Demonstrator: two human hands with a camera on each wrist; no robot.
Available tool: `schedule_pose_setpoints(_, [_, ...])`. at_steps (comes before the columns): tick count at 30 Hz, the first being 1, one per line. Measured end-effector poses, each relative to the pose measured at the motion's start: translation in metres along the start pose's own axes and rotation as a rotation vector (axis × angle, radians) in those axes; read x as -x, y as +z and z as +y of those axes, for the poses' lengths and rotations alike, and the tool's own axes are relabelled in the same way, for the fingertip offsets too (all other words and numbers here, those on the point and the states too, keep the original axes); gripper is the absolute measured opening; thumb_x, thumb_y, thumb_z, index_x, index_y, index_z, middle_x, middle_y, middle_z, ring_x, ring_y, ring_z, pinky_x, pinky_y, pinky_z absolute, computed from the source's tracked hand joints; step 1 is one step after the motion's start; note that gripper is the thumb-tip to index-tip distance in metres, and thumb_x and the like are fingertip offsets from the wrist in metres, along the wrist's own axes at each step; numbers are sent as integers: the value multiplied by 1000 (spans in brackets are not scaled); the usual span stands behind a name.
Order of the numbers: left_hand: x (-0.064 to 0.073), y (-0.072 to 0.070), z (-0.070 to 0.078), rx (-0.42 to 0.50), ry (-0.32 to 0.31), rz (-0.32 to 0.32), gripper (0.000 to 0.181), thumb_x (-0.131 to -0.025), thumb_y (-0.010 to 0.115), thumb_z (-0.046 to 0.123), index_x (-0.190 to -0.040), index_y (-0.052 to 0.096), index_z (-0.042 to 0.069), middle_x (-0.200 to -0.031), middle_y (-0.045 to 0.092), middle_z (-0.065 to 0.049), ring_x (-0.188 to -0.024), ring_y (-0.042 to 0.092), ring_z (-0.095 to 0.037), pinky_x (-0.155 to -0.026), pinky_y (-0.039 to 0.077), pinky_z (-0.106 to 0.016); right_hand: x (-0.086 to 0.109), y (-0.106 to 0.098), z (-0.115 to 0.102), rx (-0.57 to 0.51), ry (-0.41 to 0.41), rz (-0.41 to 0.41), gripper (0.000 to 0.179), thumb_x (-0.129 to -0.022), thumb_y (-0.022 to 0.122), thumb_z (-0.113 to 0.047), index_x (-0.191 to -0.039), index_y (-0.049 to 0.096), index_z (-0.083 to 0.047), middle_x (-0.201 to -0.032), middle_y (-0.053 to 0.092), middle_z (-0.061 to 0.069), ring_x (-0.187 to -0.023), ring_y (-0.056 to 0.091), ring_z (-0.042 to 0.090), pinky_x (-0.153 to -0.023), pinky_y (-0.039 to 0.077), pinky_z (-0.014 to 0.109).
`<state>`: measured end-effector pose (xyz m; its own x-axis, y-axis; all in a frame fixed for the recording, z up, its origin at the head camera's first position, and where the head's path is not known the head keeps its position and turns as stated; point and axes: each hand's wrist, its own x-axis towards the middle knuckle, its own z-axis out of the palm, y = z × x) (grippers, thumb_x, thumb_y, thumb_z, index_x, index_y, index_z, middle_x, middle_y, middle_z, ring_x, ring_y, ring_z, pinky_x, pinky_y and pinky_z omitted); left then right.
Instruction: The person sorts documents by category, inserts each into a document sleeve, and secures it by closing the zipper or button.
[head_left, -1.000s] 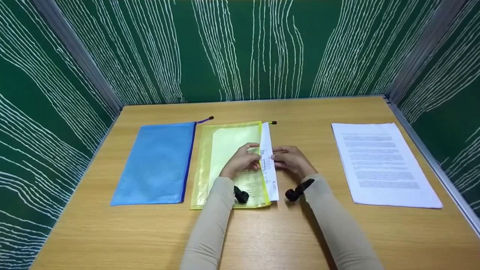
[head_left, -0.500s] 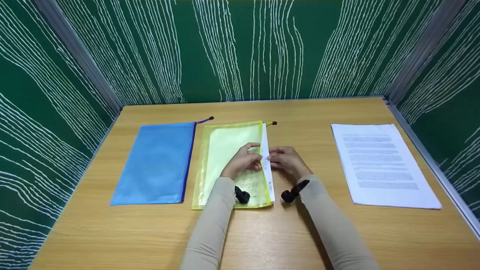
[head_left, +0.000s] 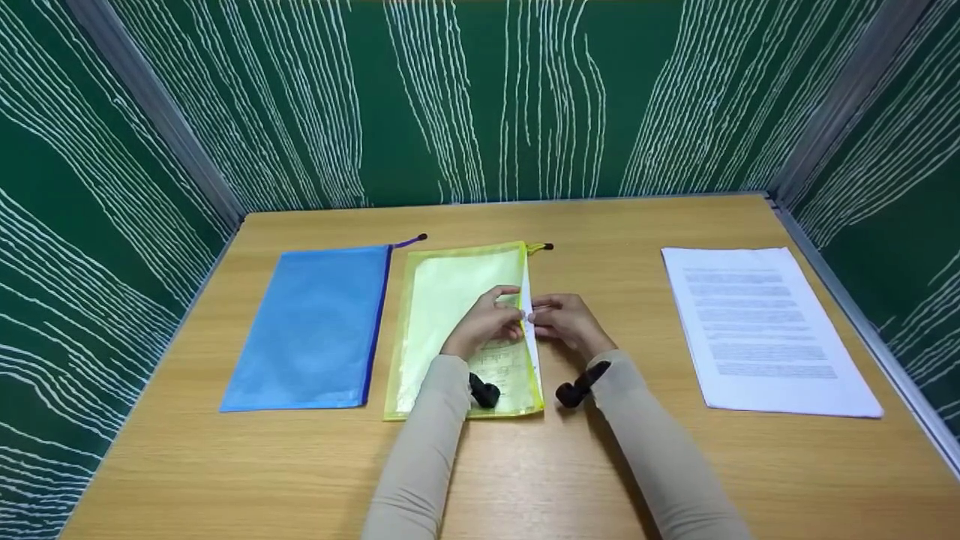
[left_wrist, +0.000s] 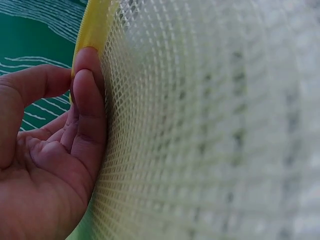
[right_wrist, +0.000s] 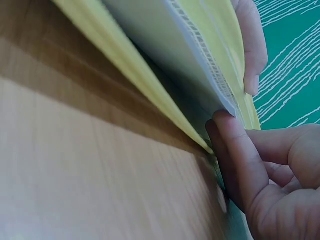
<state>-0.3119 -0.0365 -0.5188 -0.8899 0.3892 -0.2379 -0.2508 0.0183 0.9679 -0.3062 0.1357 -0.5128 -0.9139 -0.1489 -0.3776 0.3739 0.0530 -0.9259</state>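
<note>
A yellow mesh zip pouch (head_left: 457, 281) lies at the middle of the table, its zipper side facing right. My left hand (head_left: 484, 326) pinches the upper lip of that opening between thumb and fingers. The yellow edge (left_wrist: 92, 30) rises from its fingertips in the left wrist view. White printed paper (right_wrist: 165, 50) sits mostly inside the pouch, and only a thin strip shows past the lip. At this strip my right hand (head_left: 568, 321) pinches the paper's edge. From the right wrist, the pouch mouth gapes, with the paper between its two yellow layers.
Left of the yellow pouch lies a blue zip pouch (head_left: 315, 330) with a purple pull. A stack of printed sheets (head_left: 765, 330) rests at the right. Green walls with white lines stand behind the wooden table (head_left: 300, 472) and at both sides.
The paper has slid left into the yellow pouch, and its exposed strip has become narrower. My right hand has moved left with it. The left hand has stayed at the lip.
</note>
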Motion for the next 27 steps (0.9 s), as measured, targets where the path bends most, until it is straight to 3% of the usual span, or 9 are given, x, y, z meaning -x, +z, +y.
schedule_pose_setpoints(4, [1,0,1,3,0,-3,56,-87,60,5,-140,42,11,-79,63,-6,-59,61,-14,-56,52,-24,1,2,0,14,-16,3,43,-88,63,4,-130,53,7,-113,61,15,-80,66,12,-75,58,24])
schedule_pose_setpoints(11, [2,0,2,16,-4,-20,57,-88,58,3,-141,39,10,-76,63,-5,-57,60,-13,-56,51,-23,4,4,1,-42,-81,-35,36,-87,64,6,-121,57,11,-97,64,11,-77,67,13,-70,58,24])
schedule_pose_setpoints(17, [1,0,1,29,-4,-23,58,-87,60,4,-141,39,10,-76,64,-5,-57,61,-13,-57,52,-24,0,7,1,10,-38,-4,37,-90,60,5,-127,54,8,-111,60,13,-80,65,11,-72,57,22])
schedule_pose_setpoints(27, [0,0,-4,-14,-8,-22,56,-90,60,7,-142,39,9,-79,61,-5,-61,61,-13,-58,52,-24,3,5,0,8,-24,-18,39,-93,58,0,-130,52,8,-113,60,15,-79,65,11,-71,57,23])
